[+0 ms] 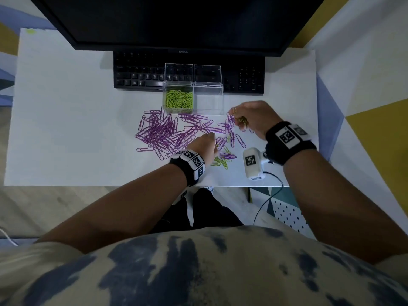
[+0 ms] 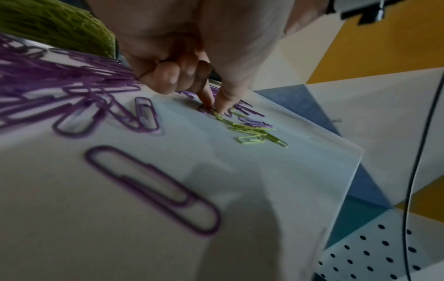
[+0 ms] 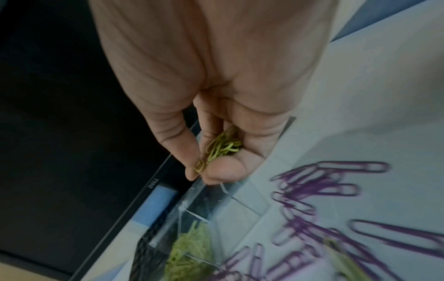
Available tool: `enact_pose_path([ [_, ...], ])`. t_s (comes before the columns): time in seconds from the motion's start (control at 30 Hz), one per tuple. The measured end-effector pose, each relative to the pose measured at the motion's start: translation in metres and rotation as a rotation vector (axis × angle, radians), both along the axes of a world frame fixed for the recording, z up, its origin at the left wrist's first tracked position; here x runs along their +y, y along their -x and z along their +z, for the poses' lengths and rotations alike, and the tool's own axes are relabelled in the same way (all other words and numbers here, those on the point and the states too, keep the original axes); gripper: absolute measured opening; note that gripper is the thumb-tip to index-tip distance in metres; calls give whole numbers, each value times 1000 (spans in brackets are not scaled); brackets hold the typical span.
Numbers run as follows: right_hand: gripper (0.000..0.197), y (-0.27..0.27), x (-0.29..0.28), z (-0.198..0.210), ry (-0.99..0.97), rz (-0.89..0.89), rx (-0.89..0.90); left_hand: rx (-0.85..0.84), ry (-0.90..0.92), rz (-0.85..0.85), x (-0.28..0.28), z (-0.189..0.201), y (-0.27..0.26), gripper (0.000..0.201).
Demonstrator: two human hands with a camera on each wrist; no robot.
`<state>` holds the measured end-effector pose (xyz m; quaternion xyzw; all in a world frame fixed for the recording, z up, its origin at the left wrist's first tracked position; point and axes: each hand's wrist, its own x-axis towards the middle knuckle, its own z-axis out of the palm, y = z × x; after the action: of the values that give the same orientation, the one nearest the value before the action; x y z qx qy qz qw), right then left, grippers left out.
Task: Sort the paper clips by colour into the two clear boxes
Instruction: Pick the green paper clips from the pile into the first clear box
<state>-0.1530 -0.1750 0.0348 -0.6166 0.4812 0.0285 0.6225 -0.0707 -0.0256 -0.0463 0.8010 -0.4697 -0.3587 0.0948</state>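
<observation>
Two clear boxes stand side by side in front of the keyboard: the left box (image 1: 178, 100) holds green paper clips (image 3: 190, 252), the right box (image 1: 208, 99) looks empty. A spread of purple clips (image 1: 167, 133) lies on the white table. My right hand (image 1: 237, 120) hovers just right of the right box, its fingers curled round a bunch of green clips (image 3: 222, 147). My left hand (image 1: 212, 140) is low on the table, its thumb and forefinger (image 2: 227, 100) pinching a green clip (image 2: 218, 115) at the edge of a small mixed heap (image 2: 254, 131).
A black keyboard (image 1: 136, 71) and a dark monitor (image 1: 176, 21) sit behind the boxes. The table's front edge (image 1: 110, 185) is close below my wrists. A black cable (image 1: 268, 199) hangs off it at the right. Bare table lies to the left (image 1: 66, 129).
</observation>
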Motion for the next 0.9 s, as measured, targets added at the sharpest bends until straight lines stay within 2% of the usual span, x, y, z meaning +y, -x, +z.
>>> enact_pose_path([
  [0.13, 15, -40, -5, 20, -57, 83, -95, 7, 38, 1, 7, 2, -12, 16],
  [0.23, 13, -80, -1, 25, -23, 164, -77, 18, 55, -2, 14, 4, -22, 14],
  [0.43, 24, -144, 16, 11, 176, 475, 127, -2, 60, -68, 25, 2, -29, 19],
  [0.5, 29, -155, 23, 2, 276, 601, 202, -6, 56, -78, 27, 1, -30, 20],
  [0.6, 31, -162, 29, -3, 387, 694, 256, -13, 52, -85, 30, 0, -29, 25],
  [0.67, 33, -160, 30, -4, 380, 684, 236, -34, 41, -103, 31, -1, -29, 28],
  [0.77, 35, -148, 25, -2, 301, 567, 129, -44, 41, -136, 30, 1, -30, 27],
  [0.9, 25, -119, 8, 14, 215, 276, -17, -60, 73, -192, 26, 2, -32, 24],
])
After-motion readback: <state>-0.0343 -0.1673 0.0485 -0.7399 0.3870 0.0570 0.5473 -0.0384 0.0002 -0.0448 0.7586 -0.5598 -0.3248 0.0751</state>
